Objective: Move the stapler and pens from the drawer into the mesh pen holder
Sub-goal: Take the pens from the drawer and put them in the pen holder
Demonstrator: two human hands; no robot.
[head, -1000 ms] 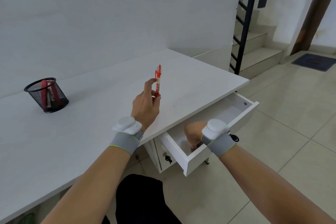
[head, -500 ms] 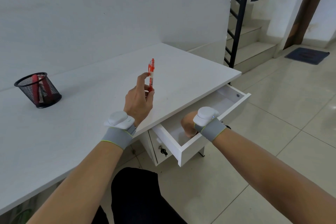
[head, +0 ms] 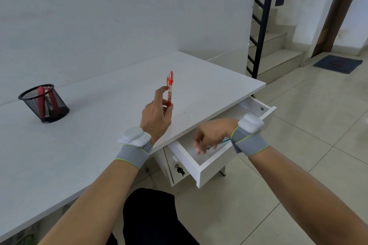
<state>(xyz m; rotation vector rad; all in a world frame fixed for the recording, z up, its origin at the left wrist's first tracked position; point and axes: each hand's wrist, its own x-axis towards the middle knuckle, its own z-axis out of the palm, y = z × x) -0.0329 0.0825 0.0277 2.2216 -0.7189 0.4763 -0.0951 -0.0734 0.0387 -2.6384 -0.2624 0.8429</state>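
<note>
My left hand (head: 156,114) holds a red pen (head: 169,88) upright above the white desk (head: 99,125), pinched between thumb and fingers. The black mesh pen holder (head: 44,105) stands at the far left of the desk with a red object (head: 40,98) and other dark red items inside. My right hand (head: 214,134) hovers over the open white drawer (head: 216,166), fingers curled down and blurred, around a thin blue pen (head: 224,141) that runs under the palm. The rest of the drawer's inside is mostly hidden by the hand.
A lower drawer front with a key (head: 180,170) sits below the open one. A black stair railing (head: 262,24) and steps rise behind the desk's right end. A dark mat (head: 337,63) lies on the tiled floor by a brown door frame.
My right hand has risen out of the drawer, now with a blue pen showing under the palm. My left hand keeps the red pen upright in about the same place.
</note>
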